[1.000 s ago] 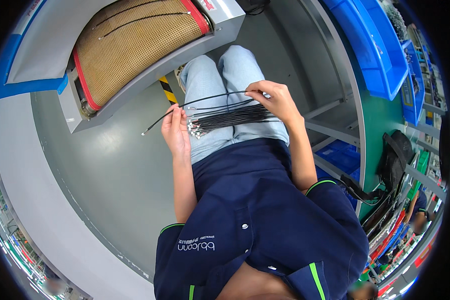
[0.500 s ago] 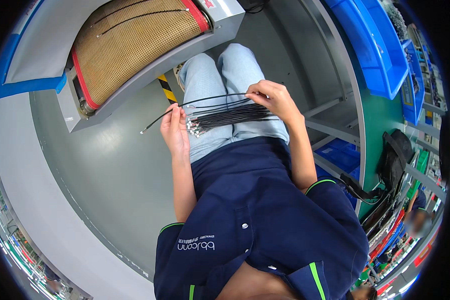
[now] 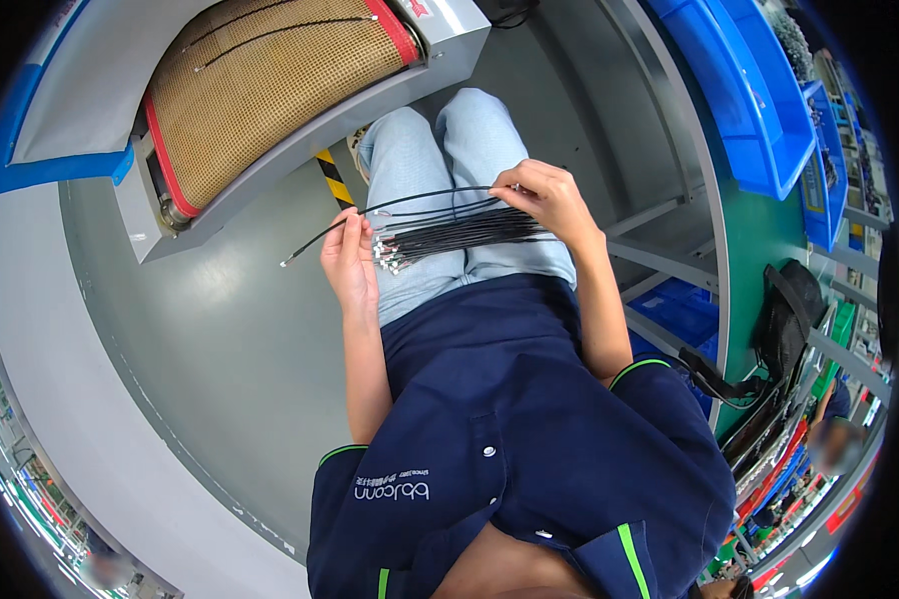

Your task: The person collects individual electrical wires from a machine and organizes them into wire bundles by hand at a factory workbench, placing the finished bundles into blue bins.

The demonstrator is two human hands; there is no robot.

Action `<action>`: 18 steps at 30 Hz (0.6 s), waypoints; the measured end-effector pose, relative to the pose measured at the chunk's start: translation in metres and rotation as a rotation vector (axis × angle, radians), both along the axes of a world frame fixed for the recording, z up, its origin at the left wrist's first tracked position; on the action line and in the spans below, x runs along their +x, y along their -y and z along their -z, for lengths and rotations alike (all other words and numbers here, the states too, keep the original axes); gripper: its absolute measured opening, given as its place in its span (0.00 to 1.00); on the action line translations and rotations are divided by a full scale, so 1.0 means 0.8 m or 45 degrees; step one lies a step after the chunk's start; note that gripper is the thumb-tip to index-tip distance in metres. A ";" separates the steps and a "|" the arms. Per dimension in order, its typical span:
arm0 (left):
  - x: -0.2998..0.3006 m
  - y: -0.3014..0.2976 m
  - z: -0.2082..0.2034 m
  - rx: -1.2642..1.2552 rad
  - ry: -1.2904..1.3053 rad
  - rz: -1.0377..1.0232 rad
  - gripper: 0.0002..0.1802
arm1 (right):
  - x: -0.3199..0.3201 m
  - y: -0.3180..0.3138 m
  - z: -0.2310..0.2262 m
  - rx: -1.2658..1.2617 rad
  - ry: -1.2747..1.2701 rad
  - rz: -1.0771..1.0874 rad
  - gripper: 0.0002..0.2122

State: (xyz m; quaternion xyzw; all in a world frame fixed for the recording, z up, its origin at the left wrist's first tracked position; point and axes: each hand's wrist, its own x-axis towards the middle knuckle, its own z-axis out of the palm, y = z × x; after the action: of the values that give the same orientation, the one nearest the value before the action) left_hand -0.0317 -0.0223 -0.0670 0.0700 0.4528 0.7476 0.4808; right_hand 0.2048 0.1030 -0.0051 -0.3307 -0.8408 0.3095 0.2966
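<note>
A bundle of thin black cables with metal ends (image 3: 459,237) lies across my lap on light jeans. My left hand (image 3: 350,262) pinches a single black cable (image 3: 390,207) that sticks out to the left past my thumb. My right hand (image 3: 544,195) grips the other end of that cable above the bundle's right side. The cable arches between the two hands.
A conveyor with a tan mesh belt (image 3: 270,90) and two black cables on it stands ahead left. Blue bins (image 3: 739,90) sit on a grey rack at the right. Grey floor (image 3: 220,339) spreads to the left, with a yellow-black stripe (image 3: 335,180) near my knees.
Both hands have stayed nearly in place. The right hand has shifted slightly along the single cable.
</note>
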 end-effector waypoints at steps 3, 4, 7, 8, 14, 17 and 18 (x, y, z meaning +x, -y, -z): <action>0.000 0.000 0.000 0.014 -0.001 0.003 0.10 | 0.001 0.000 0.000 -0.016 -0.009 -0.004 0.02; 0.000 -0.001 0.000 0.019 -0.001 0.004 0.10 | 0.001 -0.001 0.000 -0.020 -0.010 -0.010 0.02; -0.001 -0.002 -0.004 0.009 0.005 0.002 0.10 | 0.002 -0.001 0.000 -0.052 -0.007 0.004 0.04; -0.001 -0.002 -0.005 0.010 0.005 0.002 0.10 | 0.003 -0.002 0.000 -0.050 -0.007 0.004 0.04; -0.003 0.000 -0.006 0.011 -0.013 0.002 0.10 | -0.005 -0.002 -0.014 -0.220 0.103 -0.001 0.08; -0.002 -0.003 -0.008 0.002 -0.012 -0.019 0.09 | -0.017 -0.004 -0.009 0.098 0.060 -0.037 0.08; -0.002 -0.005 -0.009 0.003 -0.007 -0.016 0.09 | -0.020 -0.005 -0.006 0.128 0.079 -0.035 0.08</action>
State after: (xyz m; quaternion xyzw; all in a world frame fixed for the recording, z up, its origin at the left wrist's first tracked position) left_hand -0.0330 -0.0180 -0.0601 0.0698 0.4538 0.7508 0.4749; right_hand 0.1891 0.1068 -0.0006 -0.3131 -0.8685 0.2607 0.2824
